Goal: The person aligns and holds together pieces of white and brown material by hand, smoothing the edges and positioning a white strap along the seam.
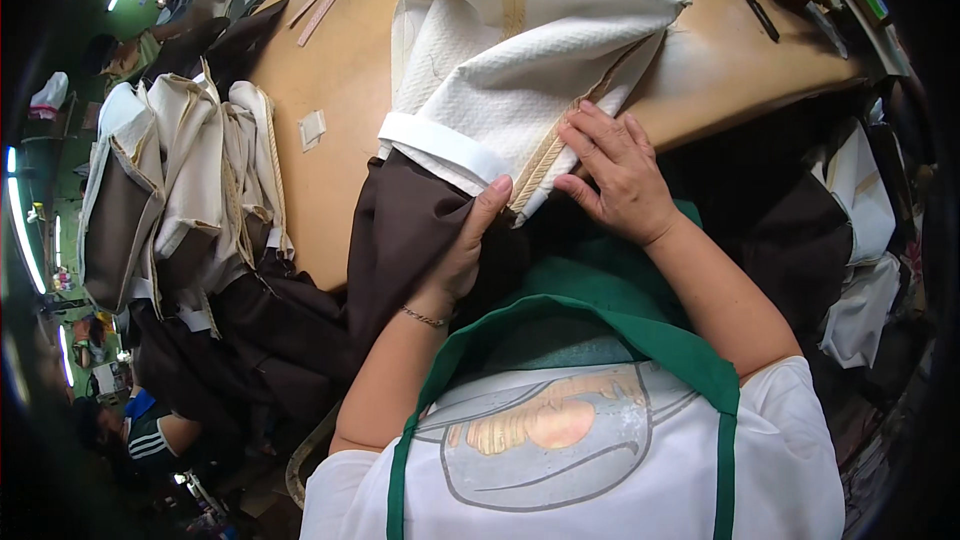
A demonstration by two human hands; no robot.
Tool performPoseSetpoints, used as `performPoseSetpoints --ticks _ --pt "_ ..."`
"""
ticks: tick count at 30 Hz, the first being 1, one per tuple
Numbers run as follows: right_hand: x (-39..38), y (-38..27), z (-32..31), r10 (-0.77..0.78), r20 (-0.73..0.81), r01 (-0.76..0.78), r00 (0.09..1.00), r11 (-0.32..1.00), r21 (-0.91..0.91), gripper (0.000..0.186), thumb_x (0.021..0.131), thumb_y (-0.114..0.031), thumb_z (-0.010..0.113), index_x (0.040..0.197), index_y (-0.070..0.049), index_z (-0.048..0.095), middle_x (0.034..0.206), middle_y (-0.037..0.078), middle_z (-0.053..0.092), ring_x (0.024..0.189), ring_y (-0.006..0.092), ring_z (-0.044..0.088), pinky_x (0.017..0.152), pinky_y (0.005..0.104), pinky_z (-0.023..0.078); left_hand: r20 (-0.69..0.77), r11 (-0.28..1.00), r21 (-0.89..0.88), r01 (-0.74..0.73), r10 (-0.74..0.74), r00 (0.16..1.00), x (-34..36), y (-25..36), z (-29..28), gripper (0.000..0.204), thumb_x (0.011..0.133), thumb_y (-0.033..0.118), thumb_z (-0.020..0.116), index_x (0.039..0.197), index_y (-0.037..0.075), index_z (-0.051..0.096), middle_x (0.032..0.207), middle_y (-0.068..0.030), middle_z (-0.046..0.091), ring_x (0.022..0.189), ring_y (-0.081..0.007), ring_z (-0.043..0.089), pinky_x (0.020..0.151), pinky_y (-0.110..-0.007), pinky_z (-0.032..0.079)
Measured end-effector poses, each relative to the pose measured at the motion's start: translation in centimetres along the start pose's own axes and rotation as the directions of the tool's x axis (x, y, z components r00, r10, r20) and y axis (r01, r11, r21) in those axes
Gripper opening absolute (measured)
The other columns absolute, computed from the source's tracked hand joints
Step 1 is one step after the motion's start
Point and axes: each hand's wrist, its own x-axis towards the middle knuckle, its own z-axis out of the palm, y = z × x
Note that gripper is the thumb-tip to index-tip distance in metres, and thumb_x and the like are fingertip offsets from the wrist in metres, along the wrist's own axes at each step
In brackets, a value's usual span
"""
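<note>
White quilted fabric (540, 70), one piece joined to one dark brown cloth (410, 225), lies at twelve o'clock on the worktop (330, 195), overhanging its near edge. The left hand (462, 252) grips it at its six o'clock end, thumb on top, other fingers hidden; the right hand (628, 178) rests its ungripping fingers on one braided trim (545, 165) at five o'clock. One small pale scrap (312, 130) lies at ten o'clock; one heap of similar pieces (185, 170), too overlapped to count, sits at nine.
</note>
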Motion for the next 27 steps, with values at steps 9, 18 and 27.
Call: performPoseSetpoints --ticks 9,18,27 --pt "-0.4 -0.1 0.6 0.002 -0.024 -0.002 1.000 1.000 -0.017 0.049 0.081 -0.044 0.054 0.118 -0.011 0.051 0.124 0.005 0.048 0.123 0.0184 0.039 0.101 0.0415 0.022 -0.089 0.930 0.355 -0.100 0.140 0.986 0.5 -2.5 -1.1 0.037 0.087 0.028 0.054 0.109 -0.001 0.056 0.100 -0.0048 0.058 0.088 -0.0117 0.054 0.082 -0.024 0.041" --pt "-0.4 -0.4 0.8 -0.008 -0.026 0.007 1.000 0.999 -0.038 0.049 0.083 -0.044 0.052 0.120 -0.013 0.050 0.125 0.003 0.047 0.123 0.0158 0.038 0.104 0.0403 0.013 -0.161 0.875 0.459 -0.153 0.251 0.954 1.5 -4.8 -3.9 0.040 0.088 0.030 0.052 0.111 -0.002 0.054 0.102 -0.0065 0.057 0.090 -0.0126 0.053 0.084 -0.024 0.040" --pt "-0.4 -0.3 1.0 0.026 -0.019 -0.027 0.999 0.999 -0.045 0.052 0.081 -0.046 0.052 0.121 -0.012 0.049 0.127 0.003 0.045 0.126 0.0150 0.035 0.104 0.0398 0.012 -0.071 0.886 0.392 -0.249 0.299 0.952 3.6 -3.3 -0.6 0.043 0.084 0.028 0.060 0.111 -0.005 0.053 0.106 -0.0110 0.057 0.096 -0.0164 0.054 0.085 -0.027 0.041"
